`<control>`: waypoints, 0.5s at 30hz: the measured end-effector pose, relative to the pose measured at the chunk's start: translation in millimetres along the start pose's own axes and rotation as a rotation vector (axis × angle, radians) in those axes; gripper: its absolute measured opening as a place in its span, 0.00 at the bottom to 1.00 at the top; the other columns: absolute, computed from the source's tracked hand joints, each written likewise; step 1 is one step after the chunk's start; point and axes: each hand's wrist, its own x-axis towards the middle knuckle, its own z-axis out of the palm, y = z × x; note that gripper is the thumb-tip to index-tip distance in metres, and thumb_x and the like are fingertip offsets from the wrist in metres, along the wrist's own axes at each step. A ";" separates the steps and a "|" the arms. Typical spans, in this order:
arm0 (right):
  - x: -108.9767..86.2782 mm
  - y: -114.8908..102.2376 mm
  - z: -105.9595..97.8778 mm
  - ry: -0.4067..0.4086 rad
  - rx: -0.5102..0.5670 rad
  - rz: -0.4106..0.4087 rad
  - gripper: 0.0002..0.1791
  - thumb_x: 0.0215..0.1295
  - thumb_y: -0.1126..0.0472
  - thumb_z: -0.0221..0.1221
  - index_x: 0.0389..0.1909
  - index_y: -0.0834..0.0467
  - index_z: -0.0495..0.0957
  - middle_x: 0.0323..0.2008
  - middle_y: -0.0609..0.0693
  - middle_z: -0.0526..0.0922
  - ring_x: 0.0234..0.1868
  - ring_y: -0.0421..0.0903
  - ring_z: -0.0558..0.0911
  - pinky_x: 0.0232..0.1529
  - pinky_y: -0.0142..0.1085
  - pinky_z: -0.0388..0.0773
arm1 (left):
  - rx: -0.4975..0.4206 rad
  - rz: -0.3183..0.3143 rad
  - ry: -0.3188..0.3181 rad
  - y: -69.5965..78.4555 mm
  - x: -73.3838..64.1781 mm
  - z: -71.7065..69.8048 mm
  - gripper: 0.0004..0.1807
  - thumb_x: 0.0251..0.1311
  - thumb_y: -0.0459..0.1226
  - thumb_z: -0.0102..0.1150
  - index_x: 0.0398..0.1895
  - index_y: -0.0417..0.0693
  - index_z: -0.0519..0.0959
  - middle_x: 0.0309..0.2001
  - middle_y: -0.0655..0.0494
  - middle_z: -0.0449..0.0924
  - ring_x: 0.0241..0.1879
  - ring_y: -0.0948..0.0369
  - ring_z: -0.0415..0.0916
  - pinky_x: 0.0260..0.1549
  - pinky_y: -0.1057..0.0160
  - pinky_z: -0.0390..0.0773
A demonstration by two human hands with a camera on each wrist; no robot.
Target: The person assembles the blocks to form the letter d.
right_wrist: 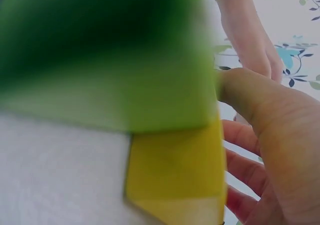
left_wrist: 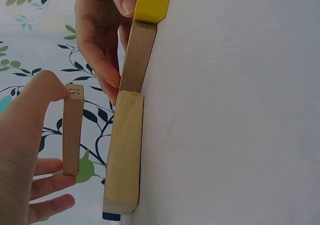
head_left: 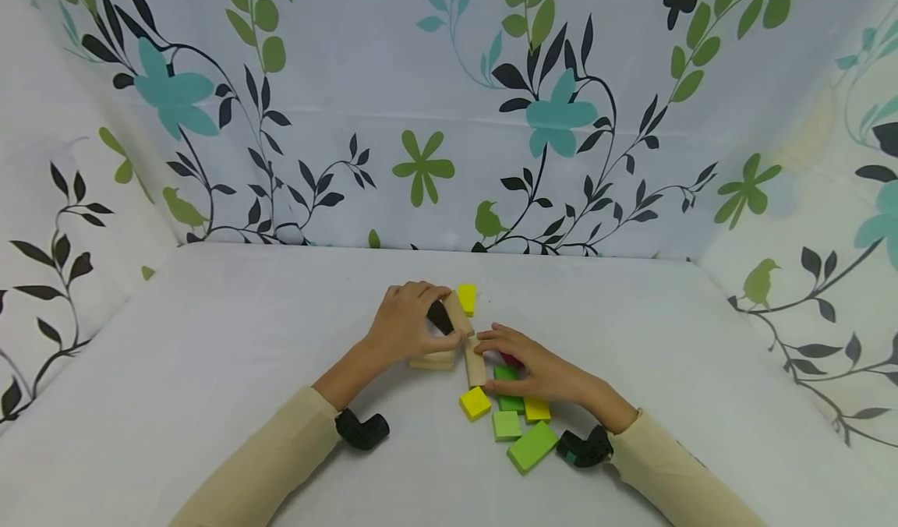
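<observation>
My left hand pinches a plain wooden block between thumb and fingers; in the left wrist view this block bears the number 53 on its end. Just to the right, my right hand holds another wooden block lengthwise, thumb by one end and fingers by the other. That block touches a yellow block at its near end. Below the left hand lie more wooden blocks, and a black block shows between its thumb and fingers. A red block is mostly hidden under the right hand.
Beyond the hands lies a yellow block. Several green blocks and another yellow block are spread near the right wrist. All rest on a white-covered table, with patterned cloth behind and at the sides.
</observation>
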 end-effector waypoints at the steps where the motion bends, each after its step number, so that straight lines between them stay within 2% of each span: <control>1: 0.0 0.3 0.0 0.002 0.001 -0.002 0.28 0.65 0.49 0.63 0.64 0.54 0.71 0.71 0.52 0.64 0.76 0.59 0.51 0.69 0.61 0.51 | -0.005 0.010 -0.010 0.6 0.9 0.0 0.37 0.48 0.62 0.62 0.57 0.48 0.78 0.54 0.50 0.79 0.55 0.51 0.74 0.52 0.46 0.70; 9: 0.4 0.3 -0.1 0.002 -0.006 0.017 0.27 0.65 0.48 0.61 0.64 0.50 0.72 0.71 0.51 0.65 0.76 0.58 0.50 0.69 0.62 0.50 | -0.035 0.088 -0.079 1.6 6.9 3.4 0.35 0.48 0.62 0.61 0.56 0.52 0.80 0.53 0.51 0.81 0.57 0.51 0.73 0.55 0.43 0.68; 15: -0.8 -0.9 -1.5 0.000 -0.002 0.033 0.27 0.65 0.47 0.62 0.63 0.50 0.73 0.71 0.52 0.65 0.76 0.58 0.50 0.69 0.62 0.50 | -0.079 0.120 -0.114 0.8 11.0 6.4 0.34 0.49 0.61 0.61 0.56 0.52 0.80 0.54 0.52 0.80 0.57 0.51 0.73 0.55 0.43 0.67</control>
